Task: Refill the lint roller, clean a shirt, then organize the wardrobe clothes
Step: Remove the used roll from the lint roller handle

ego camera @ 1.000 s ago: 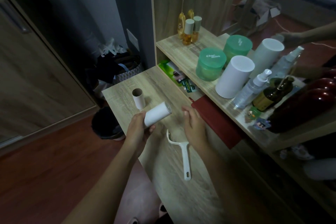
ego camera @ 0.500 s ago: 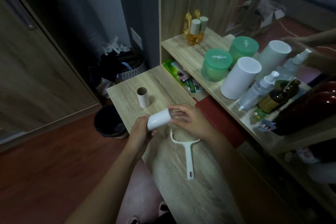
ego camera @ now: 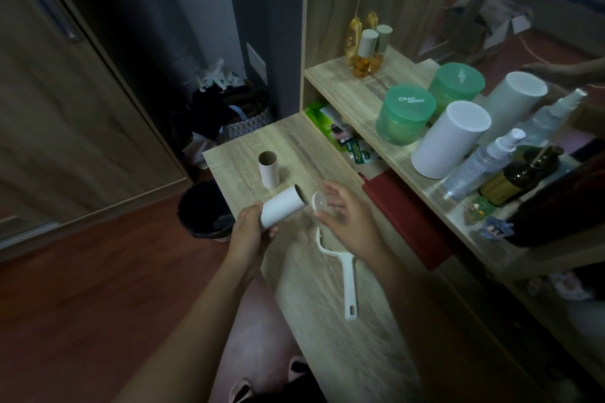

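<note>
A dim bedroom, at a pale wood-grain table (ego camera: 248, 147) set against a shelf (ego camera: 340, 88) crowded with green tubs (ego camera: 404, 118), a white canister (ego camera: 448, 141) and spray bottles. A person stands over the table with a fresh white roll (ego camera: 282, 210) held in the air, the left hand (ego camera: 248, 235) wrapped round its lower end, fingers curled tight on the paper. The roll's dark, hollow mouth points toward the right hand (ego camera: 352, 222), which pinches a small round white cap (ego camera: 319, 204) between thumb and fingertips, just beside that opening but not touching it.

The roll looks light, a stiff card core under smooth wound paper. It should crush only under a hard squeeze, and its outer layer is likely tacky, so the ends are the sensible place to grip. The cap appears to be thin hard plastic, slick and easily dropped. The white plastic handle (ego camera: 347, 278), rigid and curved at its neck, lies flat on the table below the hands, untouched. An empty brown cardboard tube (ego camera: 268, 170) stands upright nearby, and a dark bin (ego camera: 204, 213) sits on the floor beside the table's edge.
</note>
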A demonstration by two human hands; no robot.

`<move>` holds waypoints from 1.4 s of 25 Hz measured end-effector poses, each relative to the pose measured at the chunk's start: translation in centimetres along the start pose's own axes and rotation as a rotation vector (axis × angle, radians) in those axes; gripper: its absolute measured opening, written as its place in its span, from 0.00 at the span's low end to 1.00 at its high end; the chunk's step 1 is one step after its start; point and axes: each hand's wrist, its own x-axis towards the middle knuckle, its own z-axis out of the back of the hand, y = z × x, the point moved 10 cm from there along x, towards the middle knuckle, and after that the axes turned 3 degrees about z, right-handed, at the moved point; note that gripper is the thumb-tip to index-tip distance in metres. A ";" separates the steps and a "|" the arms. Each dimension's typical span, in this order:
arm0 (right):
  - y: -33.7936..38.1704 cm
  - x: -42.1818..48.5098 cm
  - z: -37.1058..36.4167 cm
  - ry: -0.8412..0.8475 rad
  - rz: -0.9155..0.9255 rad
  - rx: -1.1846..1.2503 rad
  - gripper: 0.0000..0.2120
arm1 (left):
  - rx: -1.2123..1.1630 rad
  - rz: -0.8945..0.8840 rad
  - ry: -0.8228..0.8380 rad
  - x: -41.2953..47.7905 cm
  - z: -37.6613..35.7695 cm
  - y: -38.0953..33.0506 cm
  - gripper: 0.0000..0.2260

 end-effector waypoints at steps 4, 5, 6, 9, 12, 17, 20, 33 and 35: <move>-3.5 -2.1 -5.8 0.257 0.071 -0.444 0.21 | -0.037 0.019 -0.117 0.3 2.3 -0.6 0.07; -4.2 -2.5 -7.5 0.337 0.108 -0.527 0.20 | -0.032 0.019 -0.124 0.3 2.6 -0.7 0.07; -4.6 -2.6 -8.7 0.390 0.147 -0.611 0.20 | -0.023 0.016 -0.128 0.3 2.8 -0.8 0.07; -5.0 -2.3 -10.7 0.479 0.241 -0.855 0.19 | 0.003 0.001 -0.129 0.2 3.2 -1.1 0.08; -5.7 -1.8 -11.1 0.560 0.216 -0.985 0.20 | -0.002 -0.027 -0.117 0.3 3.7 -1.5 0.09; -5.5 -1.4 -10.2 0.534 0.188 -0.902 0.24 | 0.008 -0.037 -0.096 0.1 3.9 -1.7 0.11; -4.3 -0.8 -9.0 0.472 0.195 -0.825 0.27 | 0.106 -0.052 -0.106 0.4 4.1 -1.7 0.14; 0.8 1.4 -4.2 0.211 0.466 -0.834 0.36 | 0.752 -0.397 0.192 -3.1 -3.1 -0.8 0.28; 0.3 1.5 -3.5 0.213 0.444 -0.793 0.30 | 0.796 -0.404 0.195 -3.4 -3.1 -0.4 0.30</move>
